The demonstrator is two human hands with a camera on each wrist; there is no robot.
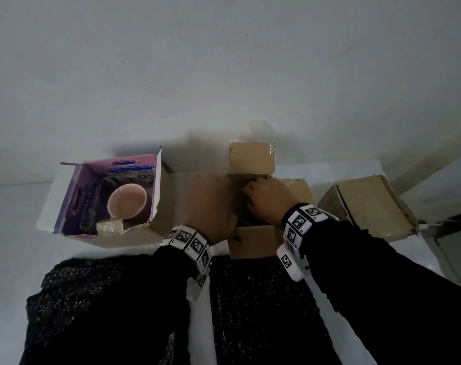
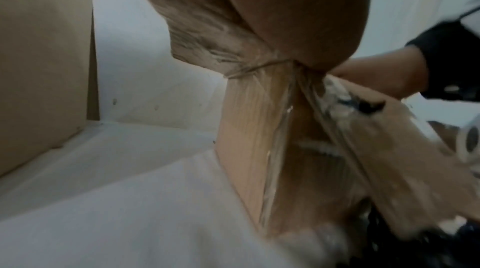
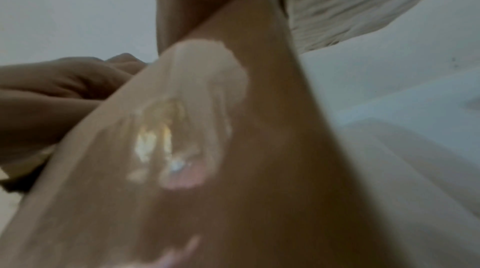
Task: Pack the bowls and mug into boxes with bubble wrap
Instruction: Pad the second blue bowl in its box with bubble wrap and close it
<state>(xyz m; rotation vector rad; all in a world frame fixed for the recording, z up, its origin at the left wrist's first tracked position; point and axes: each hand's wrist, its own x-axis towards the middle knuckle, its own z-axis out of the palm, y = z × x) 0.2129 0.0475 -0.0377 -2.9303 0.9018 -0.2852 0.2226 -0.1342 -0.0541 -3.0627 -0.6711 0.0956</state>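
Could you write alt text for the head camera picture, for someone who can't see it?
Seen from above, a person's left hand and right hand work at the flaps of a middle cardboard box on a white table. A pink mug sits in an open purple-lined box to its left.

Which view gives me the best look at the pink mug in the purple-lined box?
The head view: the pink mug sits inside the purple-lined box, seen from above, with its rim and handle clear. The left wrist view shows only the outer cardboard wall of a box; the right wrist view shows nothing of the mug.
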